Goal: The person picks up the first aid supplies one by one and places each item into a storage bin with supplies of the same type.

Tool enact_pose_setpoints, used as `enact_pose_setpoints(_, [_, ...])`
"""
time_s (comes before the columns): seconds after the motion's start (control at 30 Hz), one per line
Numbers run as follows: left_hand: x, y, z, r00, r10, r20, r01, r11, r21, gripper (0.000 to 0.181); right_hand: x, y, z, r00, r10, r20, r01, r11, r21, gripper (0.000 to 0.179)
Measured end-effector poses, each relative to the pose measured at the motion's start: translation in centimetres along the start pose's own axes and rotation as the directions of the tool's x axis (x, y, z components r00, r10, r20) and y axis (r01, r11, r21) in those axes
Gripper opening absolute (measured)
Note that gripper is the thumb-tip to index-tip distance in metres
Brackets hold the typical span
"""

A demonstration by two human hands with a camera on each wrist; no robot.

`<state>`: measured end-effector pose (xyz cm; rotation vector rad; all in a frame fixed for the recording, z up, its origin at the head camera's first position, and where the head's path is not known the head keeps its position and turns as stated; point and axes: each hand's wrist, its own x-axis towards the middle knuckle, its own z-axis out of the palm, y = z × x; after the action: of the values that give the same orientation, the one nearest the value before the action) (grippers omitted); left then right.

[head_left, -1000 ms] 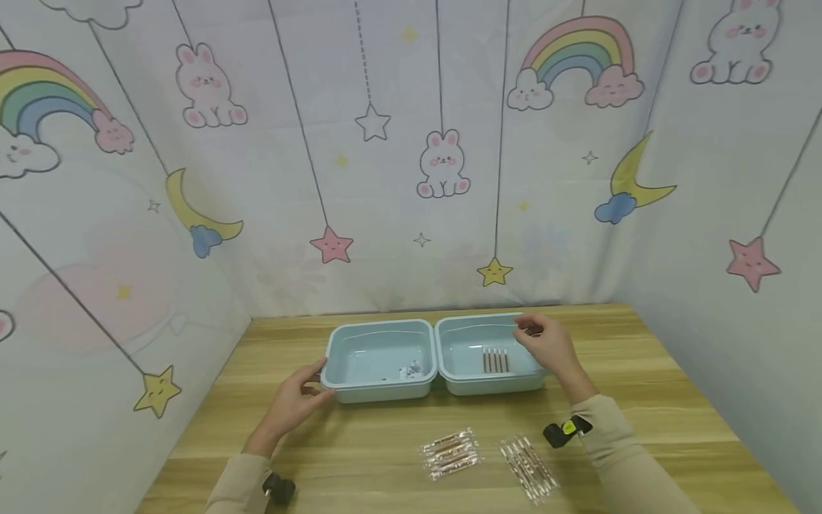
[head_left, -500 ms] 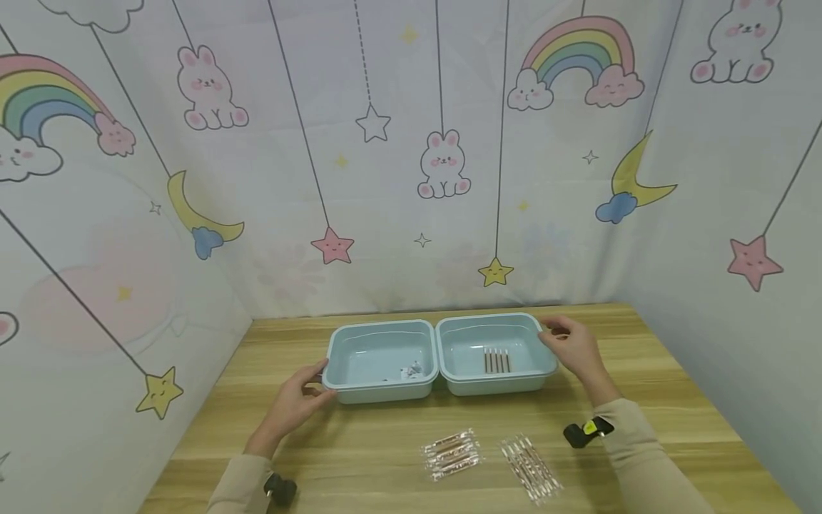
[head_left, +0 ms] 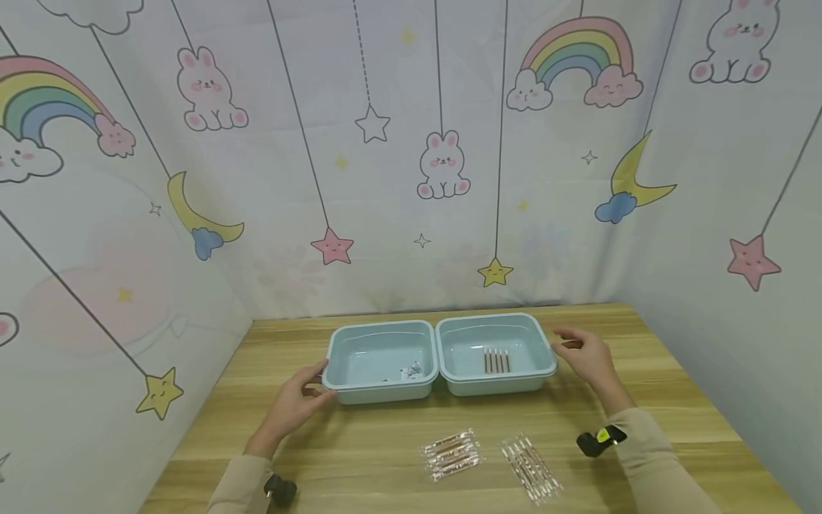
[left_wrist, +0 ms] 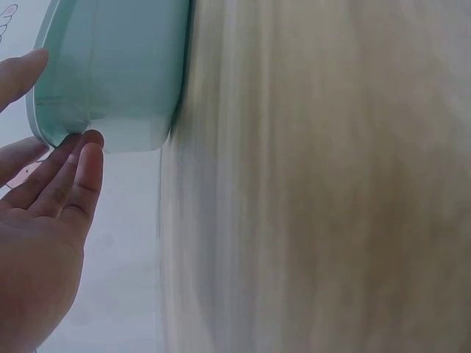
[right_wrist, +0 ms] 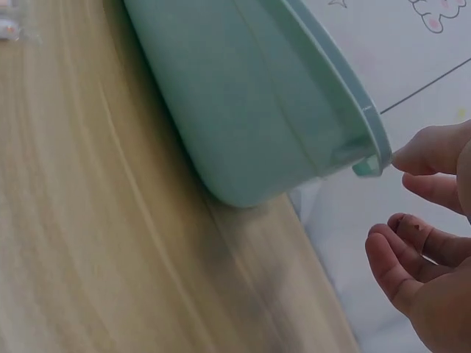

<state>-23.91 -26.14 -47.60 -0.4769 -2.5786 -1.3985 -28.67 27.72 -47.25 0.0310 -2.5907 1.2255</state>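
Left grip (head_left: 294, 404) holds the left blue plastic tub (head_left: 385, 395) by its left end. Beside it on the bench (head_left: 359, 457) sits the right blue plastic tub (head_left: 497, 386). Both look light, stiff and slippery, best held by the rim. Right grip (head_left: 586, 355), fingers apart, is at the right end.

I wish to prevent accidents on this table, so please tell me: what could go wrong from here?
1. The left hand holds the left tub at its outer edge; an inward push might shift the neighbouring right tub.
2. If the right hand bumps the right tub, its row of sticks could slide out of line.
3. The right sleeve might brush the nearer wrapped pack aside.
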Motion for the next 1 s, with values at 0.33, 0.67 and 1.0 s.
enact_pose_setpoints(0.33, [-0.2,-0.1,0.0,1.0,0.011,-0.002,-0.011,1.0,-0.005,0.063,-0.8,1.5,0.3,0.999,0.01,0.053,-0.014,0.997,0.074,0.037])
enact_pose_setpoints(0.67, [0.0,0.2,0.0,1.0,0.008,-0.006,-0.008,1.0,-0.006,0.062,-0.6,2.0,0.8,0.996,0.002,0.086,-0.024,0.967,0.253,0.039])
enact_pose_setpoints(1.0, [0.0,-0.1,0.1,1.0,0.017,-0.004,-0.017,1.0,-0.006,0.062,-1.0,1.9,1.5,0.996,-0.01,0.087,-0.014,0.963,0.271,0.036])
